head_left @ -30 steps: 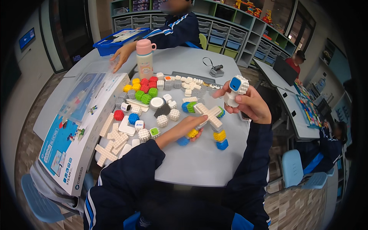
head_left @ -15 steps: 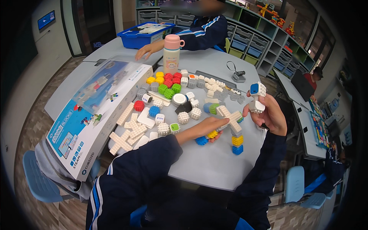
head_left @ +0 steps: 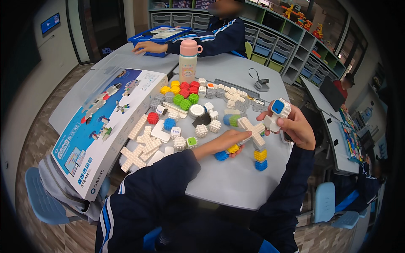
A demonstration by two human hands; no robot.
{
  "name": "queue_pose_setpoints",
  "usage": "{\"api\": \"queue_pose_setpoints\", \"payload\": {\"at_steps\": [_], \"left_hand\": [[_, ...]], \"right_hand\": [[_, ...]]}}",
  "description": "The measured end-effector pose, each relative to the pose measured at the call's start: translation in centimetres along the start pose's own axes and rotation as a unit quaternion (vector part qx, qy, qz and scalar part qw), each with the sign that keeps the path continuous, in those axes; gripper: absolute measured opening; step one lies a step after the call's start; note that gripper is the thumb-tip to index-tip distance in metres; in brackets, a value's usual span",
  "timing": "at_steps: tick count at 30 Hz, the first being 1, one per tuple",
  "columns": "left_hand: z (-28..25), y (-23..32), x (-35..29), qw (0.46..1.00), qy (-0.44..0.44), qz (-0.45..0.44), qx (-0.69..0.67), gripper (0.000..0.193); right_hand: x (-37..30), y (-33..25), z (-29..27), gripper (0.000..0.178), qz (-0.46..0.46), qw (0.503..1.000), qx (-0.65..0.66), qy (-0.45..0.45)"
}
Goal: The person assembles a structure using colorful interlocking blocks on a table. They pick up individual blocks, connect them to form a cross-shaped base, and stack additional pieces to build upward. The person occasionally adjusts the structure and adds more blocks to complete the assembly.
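My left hand is closed on a built block figure, its thumb on the white cross-shaped plate at the top. Below the plate hang legs of studded cubes, yellow and blue; another yellow and blue leg shows beside my left fingers. To the right and a little above, my right hand pinches a white studded cube with a blue panel. A smaller white piece sits at the lower left of that cube. The two held builds are close, and whether they touch I cannot tell.
Left of the hands lie loose white plates and several coloured cubes. A bottle with a pink lid stands behind them. A large printed box lies at the left. Across the table a person's hand rests at a blue bin.
The cube in my right hand has tipped and come slightly down and left, its blue panel turning. The other person's hand has moved left, and the clear cover has shifted off the box print.
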State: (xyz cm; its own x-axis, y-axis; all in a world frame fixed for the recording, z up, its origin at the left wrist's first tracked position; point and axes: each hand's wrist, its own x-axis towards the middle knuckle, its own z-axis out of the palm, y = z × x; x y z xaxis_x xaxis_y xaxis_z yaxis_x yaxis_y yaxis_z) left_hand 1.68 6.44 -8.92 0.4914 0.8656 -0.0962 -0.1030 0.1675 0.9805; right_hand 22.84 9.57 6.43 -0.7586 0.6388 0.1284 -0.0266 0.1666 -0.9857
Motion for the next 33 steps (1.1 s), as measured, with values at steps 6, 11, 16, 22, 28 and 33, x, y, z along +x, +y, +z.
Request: {"api": "queue_pose_setpoints", "payload": {"at_steps": [6,11,16,22,28,33], "left_hand": [[0.2,-0.3,0.4,1.0,0.013,-0.004,-0.017,0.059],[-0.3,-0.7,0.6,1.0,0.001,0.018,0.021,0.057],[-0.5,-0.7,0.7,0.999,-0.011,0.04,0.02,0.048],[-0.5,-0.3,0.4,0.999,-0.025,0.04,-0.016,0.044],[-0.8,-0.4,0.3,0.997,-0.051,0.044,-0.03,0.046],[-1.0,1.0,0.1,0.986,-0.016,0.056,0.158,0.05]], "right_hand": [[-0.2,-0.1,-0.1,0.044,0.025,0.998,-0.063,-0.014],[-0.6,-0.3,-0.7,0.041,0.13,0.976,-0.167,-0.06],[-0.7,0.4,-1.2,0.035,0.152,0.904,-0.4,0.006],[-0.8,-0.5,-0.9,0.038,0.152,0.882,-0.446,-0.008],[-1.0,-0.6,-0.4,0.031,0.172,0.881,-0.44,0.027],[-1.6,-1.3,-0.3,0.029,0.159,0.85,-0.503,0.012]]}}
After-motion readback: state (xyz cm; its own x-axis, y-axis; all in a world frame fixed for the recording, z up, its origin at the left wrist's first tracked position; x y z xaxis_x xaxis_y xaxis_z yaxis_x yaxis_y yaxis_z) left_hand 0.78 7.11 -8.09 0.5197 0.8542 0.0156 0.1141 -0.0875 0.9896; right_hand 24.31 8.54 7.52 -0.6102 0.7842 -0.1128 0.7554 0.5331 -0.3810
